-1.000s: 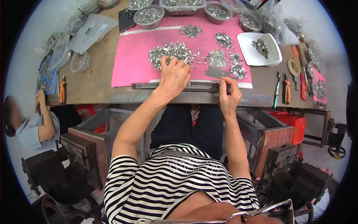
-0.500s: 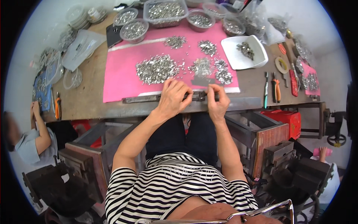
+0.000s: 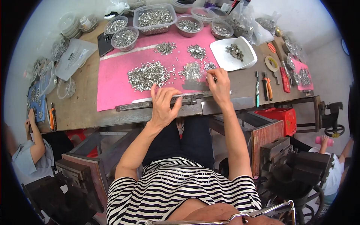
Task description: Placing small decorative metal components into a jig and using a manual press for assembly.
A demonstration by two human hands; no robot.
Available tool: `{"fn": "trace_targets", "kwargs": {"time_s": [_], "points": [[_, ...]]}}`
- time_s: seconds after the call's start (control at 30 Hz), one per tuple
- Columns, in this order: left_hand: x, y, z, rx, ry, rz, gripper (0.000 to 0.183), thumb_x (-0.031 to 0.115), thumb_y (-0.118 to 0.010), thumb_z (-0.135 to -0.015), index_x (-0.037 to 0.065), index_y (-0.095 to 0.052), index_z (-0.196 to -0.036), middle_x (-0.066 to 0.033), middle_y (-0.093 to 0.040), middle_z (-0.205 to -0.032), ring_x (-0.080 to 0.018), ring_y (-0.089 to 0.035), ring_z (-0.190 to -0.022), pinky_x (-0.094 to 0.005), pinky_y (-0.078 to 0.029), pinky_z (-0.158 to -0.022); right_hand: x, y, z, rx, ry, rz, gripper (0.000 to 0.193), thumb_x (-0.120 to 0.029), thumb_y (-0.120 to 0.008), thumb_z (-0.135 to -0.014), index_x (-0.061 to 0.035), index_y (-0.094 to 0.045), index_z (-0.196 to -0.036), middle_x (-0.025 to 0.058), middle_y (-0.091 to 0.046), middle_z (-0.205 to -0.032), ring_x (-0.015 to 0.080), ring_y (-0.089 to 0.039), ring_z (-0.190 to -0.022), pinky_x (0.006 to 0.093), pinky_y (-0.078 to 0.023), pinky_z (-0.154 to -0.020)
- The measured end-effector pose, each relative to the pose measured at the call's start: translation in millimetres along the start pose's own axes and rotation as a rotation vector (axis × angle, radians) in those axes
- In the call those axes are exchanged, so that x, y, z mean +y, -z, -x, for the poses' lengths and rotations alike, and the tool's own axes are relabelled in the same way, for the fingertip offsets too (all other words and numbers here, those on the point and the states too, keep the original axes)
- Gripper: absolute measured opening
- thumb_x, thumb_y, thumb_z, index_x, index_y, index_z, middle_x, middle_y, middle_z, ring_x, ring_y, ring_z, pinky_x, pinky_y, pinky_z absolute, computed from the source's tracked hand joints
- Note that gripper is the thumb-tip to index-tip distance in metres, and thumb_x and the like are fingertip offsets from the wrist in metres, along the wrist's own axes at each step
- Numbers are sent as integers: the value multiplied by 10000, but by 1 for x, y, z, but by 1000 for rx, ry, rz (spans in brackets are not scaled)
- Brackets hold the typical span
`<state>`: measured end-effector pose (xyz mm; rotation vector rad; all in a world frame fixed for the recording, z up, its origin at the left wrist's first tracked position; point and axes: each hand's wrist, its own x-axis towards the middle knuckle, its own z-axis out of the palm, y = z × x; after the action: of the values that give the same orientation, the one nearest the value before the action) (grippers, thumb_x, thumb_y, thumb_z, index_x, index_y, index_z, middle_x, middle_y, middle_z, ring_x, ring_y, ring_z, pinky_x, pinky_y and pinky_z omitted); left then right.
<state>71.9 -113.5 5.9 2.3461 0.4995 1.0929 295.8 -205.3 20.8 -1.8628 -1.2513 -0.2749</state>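
A long dark metal bar jig (image 3: 138, 106) lies along the front edge of the table. My left hand (image 3: 164, 105) is over its middle, thumb on the near side and fingers on the far side, gripping it, with the index finger raised. To the right, my right hand (image 3: 220, 85) is above the pink mat, fingertips pinched together next to a small pile of shiny metal pieces (image 3: 209, 66). What lies between those fingertips is too small to make out. Near it are a grey flat strip (image 3: 195, 86) and a heap of thin silvery pieces (image 3: 192, 72).
A large heap of small metal parts (image 3: 148, 76) covers part of the pink mat (image 3: 112, 80). Filled plastic tubs (image 3: 155, 17) line the back. To the right are a white tray (image 3: 240, 65), tape roll (image 3: 271, 63), toothbrush (image 3: 257, 90) and pliers (image 3: 267, 88). Another person (image 3: 33, 150) works at left.
My right hand has left the jig and moved up and right to the small metal pieces. My left hand's fingers have spread and the index finger has lifted. The view has shifted slightly.
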Motion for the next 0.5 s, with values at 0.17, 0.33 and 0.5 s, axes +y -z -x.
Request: {"fn": "trace_targets", "kwargs": {"time_s": [0.17,0.33,0.5], "points": [[-5,-8,12,112,-51,28,225,-13,-700,-811,77,-649,-1011,-56,-645,-971,-248,-633,-958,-580,-298,-1159,24,-18,-28,-114,90,125,73,-78,-703,-845,-63,-716,-915,119,-637,-894,332,-594,-890,441,-473,-793],[-7,-4,16,99,-28,9,221,-12,-694,-817,76,-651,-1015,-58,-647,-972,-254,-633,-956,-592,-310,-1156,26,-40,-29,-226,96,238,59,-103,-687,-825,-67,-698,-870,123,-625,-907,329,-591,-915,472,-446,-795],[-3,-8,8,104,-36,23,220,-20,-688,-821,75,-654,-1016,-59,-650,-961,-257,-634,-944,-594,-320,-1151,30,-38,-34,-218,83,324,81,-108,-689,-808,-49,-669,-860,123,-616,-909,328,-593,-926,475,-441,-801]]}}
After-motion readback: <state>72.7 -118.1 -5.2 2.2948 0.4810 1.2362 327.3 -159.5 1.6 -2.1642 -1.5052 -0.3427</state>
